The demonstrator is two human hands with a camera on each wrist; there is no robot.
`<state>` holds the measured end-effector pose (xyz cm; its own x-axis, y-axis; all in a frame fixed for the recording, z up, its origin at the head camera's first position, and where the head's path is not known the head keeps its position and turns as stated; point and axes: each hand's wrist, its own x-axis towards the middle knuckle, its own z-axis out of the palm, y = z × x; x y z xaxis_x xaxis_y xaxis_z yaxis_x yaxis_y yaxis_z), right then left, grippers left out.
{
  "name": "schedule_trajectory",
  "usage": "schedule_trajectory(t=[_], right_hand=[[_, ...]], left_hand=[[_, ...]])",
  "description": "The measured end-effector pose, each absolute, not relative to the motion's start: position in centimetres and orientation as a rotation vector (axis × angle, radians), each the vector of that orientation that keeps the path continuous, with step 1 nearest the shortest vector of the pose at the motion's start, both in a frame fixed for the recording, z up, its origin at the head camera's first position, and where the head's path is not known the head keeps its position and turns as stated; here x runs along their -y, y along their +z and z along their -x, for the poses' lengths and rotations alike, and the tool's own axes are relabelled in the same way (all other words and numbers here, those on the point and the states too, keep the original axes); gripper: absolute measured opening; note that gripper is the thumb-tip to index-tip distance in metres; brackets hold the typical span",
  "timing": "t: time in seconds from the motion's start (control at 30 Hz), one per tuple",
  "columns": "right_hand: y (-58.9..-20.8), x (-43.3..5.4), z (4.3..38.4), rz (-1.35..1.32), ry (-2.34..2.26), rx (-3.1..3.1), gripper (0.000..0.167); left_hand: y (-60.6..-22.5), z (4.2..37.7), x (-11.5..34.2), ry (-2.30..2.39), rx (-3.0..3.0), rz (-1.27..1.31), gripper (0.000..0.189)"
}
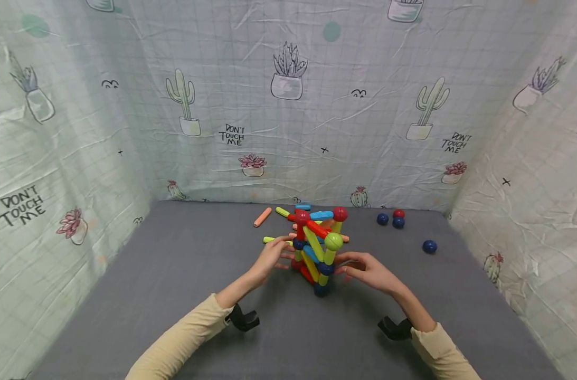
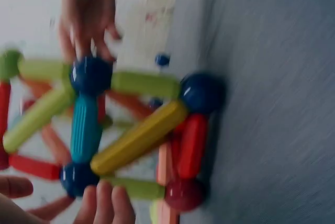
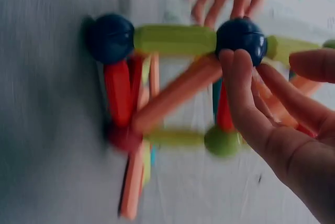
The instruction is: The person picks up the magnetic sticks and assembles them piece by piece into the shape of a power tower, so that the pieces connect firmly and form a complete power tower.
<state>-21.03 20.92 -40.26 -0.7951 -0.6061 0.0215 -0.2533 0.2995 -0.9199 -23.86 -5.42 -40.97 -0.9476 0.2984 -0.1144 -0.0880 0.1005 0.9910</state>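
A tower of coloured rods and balls stands upright on the grey table, two levels high. Its front has a lime ball (image 1: 333, 241) on top and a dark blue ball (image 1: 325, 268) midway. My left hand (image 1: 271, 258) is at the tower's left side, fingers fairly straight, with fingertips at a blue ball (image 2: 79, 178). On the opposite side my right hand (image 1: 368, 271) has its extended fingertips against the mid-level blue ball (image 3: 241, 41), thumb held apart. A yellow rod (image 2: 140, 137) slants across one face, an orange rod (image 3: 178, 94) across another.
Behind the tower lie several loose rods, among them an orange rod (image 1: 262, 217) and a blue rod (image 1: 303, 207). To the right are loose balls: a red ball (image 1: 399, 213) and several blue ones, one blue ball (image 1: 429, 246) nearer the table's right side. A printed cloth (image 1: 317, 153) hangs around the table.
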Motion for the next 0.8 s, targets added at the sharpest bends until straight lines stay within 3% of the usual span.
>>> schedule_trajectory(t=[0.13, 0.27, 0.5, 0.67, 0.8], right_hand=[[-40.5, -18.7, 19.7, 0.81, -1.572, -2.106, 0.044], [-41.0, -16.4, 19.0, 0.885, -1.609, -2.043, 0.049], [-40.5, -15.8, 18.3, 1.074, -1.54, -2.117, 0.042], [-38.1, -18.2, 18.1, 1.184, -1.644, -2.226, 0.026], [-37.0, -19.6, 18.5, 1.199, -1.762, -2.565, 0.021]], left_hand=[[-40.0, 26.4, 4.8, 1.85, -1.968, -0.219, 0.044], [-41.4, 29.5, 3.1, 1.886, -1.854, -0.211, 0.043], [-45.4, 35.2, 2.7, 1.819, -2.2, -0.608, 0.033], [-45.6, 37.6, 3.4, 1.069, -2.937, -0.645, 0.036], [-46.6, 38.5, 3.9, 0.393, -3.052, -0.675, 0.042]])
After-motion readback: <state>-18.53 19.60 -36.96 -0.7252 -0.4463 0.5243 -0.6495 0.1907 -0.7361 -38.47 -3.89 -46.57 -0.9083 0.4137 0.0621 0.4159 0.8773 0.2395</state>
